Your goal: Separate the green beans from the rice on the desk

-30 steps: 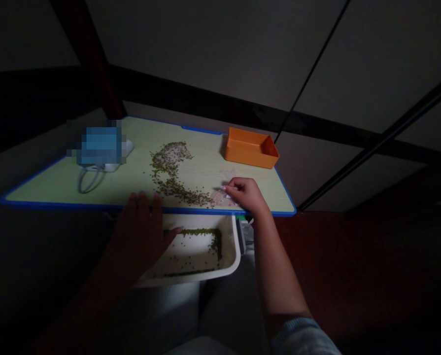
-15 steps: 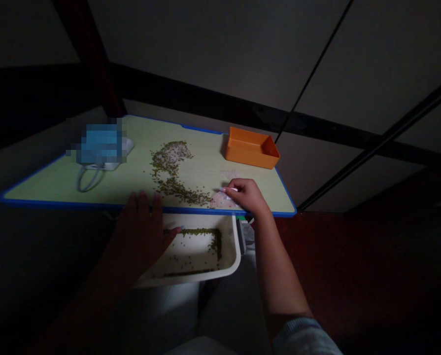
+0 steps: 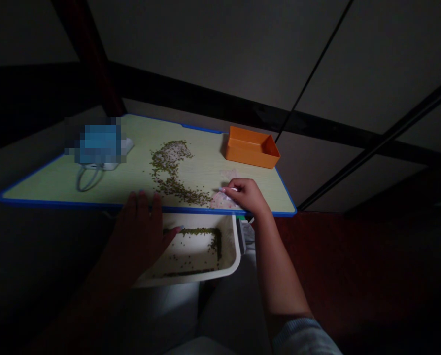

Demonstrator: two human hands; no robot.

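Observation:
My right hand (image 3: 247, 195) is closed on a thin, whitish-pink plastic bag (image 3: 222, 199), which lies at the front right of the board (image 3: 201, 170). Small green beans (image 3: 183, 191) are scattered in a curved band across the board, mixed with pale bits toward the back; the band's end reaches the bag. My left hand (image 3: 141, 231) rests with fingers spread on the board's blue front edge, its thumb pointing right over a white tray (image 3: 230, 246). Inside that tray, below the edge, more green beans line the sides.
An orange open box (image 3: 252, 153) stands at the board's back right. To the left sits a white device (image 3: 127, 147) with a grey cable loop (image 3: 80, 180), partly hidden by a blurred blue patch. Behind the board rise pale panels (image 3: 213, 54); a dark red floor (image 3: 323, 261) lies right.

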